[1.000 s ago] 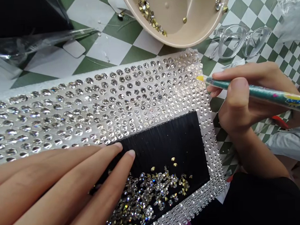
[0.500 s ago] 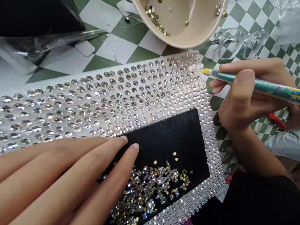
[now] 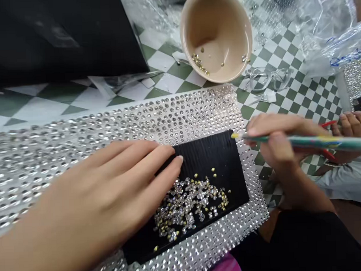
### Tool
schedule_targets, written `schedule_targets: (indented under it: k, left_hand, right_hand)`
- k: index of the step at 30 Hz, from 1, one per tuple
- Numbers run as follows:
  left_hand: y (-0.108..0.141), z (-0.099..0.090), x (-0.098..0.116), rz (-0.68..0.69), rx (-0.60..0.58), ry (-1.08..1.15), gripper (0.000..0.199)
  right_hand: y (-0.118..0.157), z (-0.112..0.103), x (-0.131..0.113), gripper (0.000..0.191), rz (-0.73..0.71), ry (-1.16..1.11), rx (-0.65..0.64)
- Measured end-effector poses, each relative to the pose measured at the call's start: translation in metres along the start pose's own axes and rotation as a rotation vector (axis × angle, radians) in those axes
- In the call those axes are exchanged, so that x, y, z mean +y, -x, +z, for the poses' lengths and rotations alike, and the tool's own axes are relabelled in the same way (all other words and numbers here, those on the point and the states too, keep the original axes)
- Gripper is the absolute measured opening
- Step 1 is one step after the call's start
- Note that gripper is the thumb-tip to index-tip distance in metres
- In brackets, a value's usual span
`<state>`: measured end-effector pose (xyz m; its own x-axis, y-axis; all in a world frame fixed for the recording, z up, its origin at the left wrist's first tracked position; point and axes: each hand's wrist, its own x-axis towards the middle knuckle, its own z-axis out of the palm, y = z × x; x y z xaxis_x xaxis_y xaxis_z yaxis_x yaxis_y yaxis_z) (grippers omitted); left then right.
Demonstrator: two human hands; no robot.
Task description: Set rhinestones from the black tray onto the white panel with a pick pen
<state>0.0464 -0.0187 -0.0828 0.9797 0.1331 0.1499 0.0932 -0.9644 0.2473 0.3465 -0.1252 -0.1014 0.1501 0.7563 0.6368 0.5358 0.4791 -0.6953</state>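
Note:
My left hand lies flat with fingers stretched out, its fingertips on the edge of a black tray. Loose rhinestones, clear with some gold backs showing, are heaped on that tray. My right hand is closed around a green patterned picker pen, blurred by motion. Its yellow tip is over the tray's far right corner; whether it touches, I cannot tell. Beneath the tray lies a white sheet set with rows of rhinestones.
Behind the sheet stands a beige bowl with a few rhinestones inside. Clear glasses lie right of it. A large black item sits at the back left. Plastic bags and another person's hand are at the right.
The view has shifted and shows more of the table. My right hand has brought the pen from the sheet's right edge to the tray corner. My left hand still rests on the tray.

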Motion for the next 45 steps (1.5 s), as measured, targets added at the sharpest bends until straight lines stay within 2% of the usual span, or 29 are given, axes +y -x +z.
schedule_targets:
  k: [3, 5, 10, 13, 17, 21, 24, 28, 31, 35, 37, 41, 45]
  left_hand:
    - [-0.011, -0.004, 0.004, 0.0, 0.014, -0.133, 0.041]
    - [-0.015, -0.005, 0.006, -0.002, 0.04, -0.173, 0.045]
    - [-0.017, -0.01, 0.001, 0.131, 0.103, -0.245, 0.049]
    - [-0.017, -0.012, -0.001, 0.161, 0.109, -0.273, 0.052]
    - [-0.019, -0.01, 0.0, 0.159, 0.117, -0.281, 0.053]
    - [-0.023, -0.008, 0.001, 0.149, 0.126, -0.282, 0.05]
    - [-0.022, -0.009, -0.001, 0.132, 0.106, -0.277, 0.054]
    - [-0.019, -0.012, -0.006, 0.142, 0.083, -0.281, 0.057]
    - [-0.021, -0.014, -0.006, 0.149, 0.048, -0.261, 0.059]
    - [-0.031, -0.016, -0.003, 0.043, -0.145, -0.206, 0.053]
    - [-0.035, -0.017, -0.001, 0.001, -0.201, -0.163, 0.051]
    - [-0.036, -0.017, -0.001, -0.03, -0.204, -0.08, 0.051]
    - [-0.032, -0.013, -0.002, 0.012, -0.198, -0.125, 0.054]
  right_hand:
    - [0.004, -0.002, -0.015, 0.023, 0.016, 0.041, -0.247]
    - [0.003, -0.002, -0.018, 0.023, -0.009, 0.085, -0.339]
    - [-0.004, -0.009, -0.012, 0.026, -0.075, 0.166, -0.391]
    - [-0.005, -0.016, -0.012, 0.025, -0.091, 0.189, -0.359]
    - [-0.007, -0.02, -0.021, 0.025, 0.132, 0.054, -0.327]
    - [-0.009, -0.017, -0.032, 0.028, 0.31, -0.102, -0.419]
    - [-0.007, -0.012, -0.039, 0.026, 0.365, -0.125, -0.49]
    - [0.001, -0.004, -0.044, 0.017, 0.253, -0.015, -0.478]
    - [0.007, 0.004, -0.046, 0.017, 0.153, -0.021, -0.47]
    - [0.01, 0.011, -0.051, 0.022, 0.113, -0.016, -0.54]
    - [0.01, 0.014, -0.053, 0.022, 0.093, 0.02, -0.574]
    - [0.009, 0.016, -0.056, 0.022, 0.072, 0.06, -0.589]
    - [0.01, 0.017, -0.056, 0.019, 0.043, 0.096, -0.566]
